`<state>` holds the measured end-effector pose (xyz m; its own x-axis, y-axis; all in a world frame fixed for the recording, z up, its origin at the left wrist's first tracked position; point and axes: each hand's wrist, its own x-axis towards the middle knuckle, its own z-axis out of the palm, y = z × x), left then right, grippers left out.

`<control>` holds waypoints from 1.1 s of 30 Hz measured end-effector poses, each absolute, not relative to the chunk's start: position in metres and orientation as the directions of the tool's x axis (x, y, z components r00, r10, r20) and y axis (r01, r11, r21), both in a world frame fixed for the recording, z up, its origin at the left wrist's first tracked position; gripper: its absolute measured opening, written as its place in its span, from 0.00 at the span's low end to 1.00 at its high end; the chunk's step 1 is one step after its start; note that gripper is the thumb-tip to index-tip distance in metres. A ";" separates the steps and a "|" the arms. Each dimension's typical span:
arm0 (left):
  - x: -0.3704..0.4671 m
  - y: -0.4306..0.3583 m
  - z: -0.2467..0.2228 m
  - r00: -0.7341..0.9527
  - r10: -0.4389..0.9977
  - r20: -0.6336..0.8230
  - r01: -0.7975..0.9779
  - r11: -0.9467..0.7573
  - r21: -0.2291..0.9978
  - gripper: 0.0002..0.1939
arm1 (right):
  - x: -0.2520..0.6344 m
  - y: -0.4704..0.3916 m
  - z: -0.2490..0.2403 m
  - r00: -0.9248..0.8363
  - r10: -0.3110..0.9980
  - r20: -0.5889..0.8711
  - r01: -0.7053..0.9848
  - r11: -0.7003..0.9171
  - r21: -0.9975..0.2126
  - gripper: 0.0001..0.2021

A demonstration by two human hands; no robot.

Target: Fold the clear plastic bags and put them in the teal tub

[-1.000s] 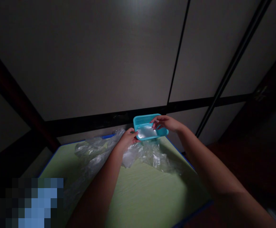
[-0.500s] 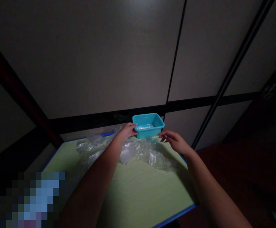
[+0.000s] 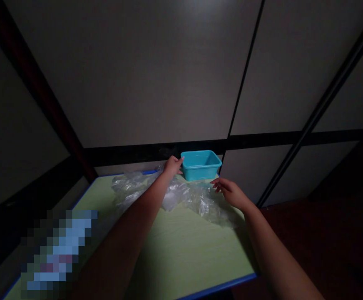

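A turquoise plastic basket stands upright at the far edge of the pale green table. My left hand is at its left side, thumb by the rim and fingers apart. In front of the basket's right corner, my right hand hovers with loosely bent, parted fingers and nothing visible in them. Crumpled clear plastic bags lie across the back of the table, partly hidden under my left forearm.
Behind the table rise tall cabinet doors with a dark horizontal band. Blue edging runs around the tabletop. A blurred-out, bluish patch covers something at the table's left. Dark reddish floor shows at the right.
The view has shifted a little. My right hand has drawn slightly away from the basket's corner. Shiny clear material seen inside the basket before no longer shows.
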<state>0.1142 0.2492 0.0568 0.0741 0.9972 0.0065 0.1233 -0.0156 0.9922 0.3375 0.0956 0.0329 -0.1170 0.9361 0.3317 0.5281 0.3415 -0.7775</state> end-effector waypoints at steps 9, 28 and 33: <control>0.032 0.183 0.068 0.069 0.968 0.243 0.347 -0.252 0.903 0.09 | 0.348 0.106 0.025 -0.039 0.950 0.309 0.567 0.276 -0.776 0.16; -0.033 0.069 0.018 0.605 0.771 0.198 0.607 -0.608 0.512 0.06 | 0.165 0.156 0.053 -0.346 0.913 0.218 0.857 0.402 -0.322 0.12; -0.029 0.060 0.024 0.631 0.758 0.165 0.642 -0.629 0.438 0.07 | 0.115 0.163 0.049 -0.475 0.872 0.119 0.843 0.489 -0.223 0.20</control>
<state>-0.0285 0.0604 0.0243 0.6305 0.7583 0.1654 0.6419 -0.6293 0.4380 0.1150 0.1629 0.0491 -0.4747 0.8721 0.1191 0.8430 0.4893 -0.2235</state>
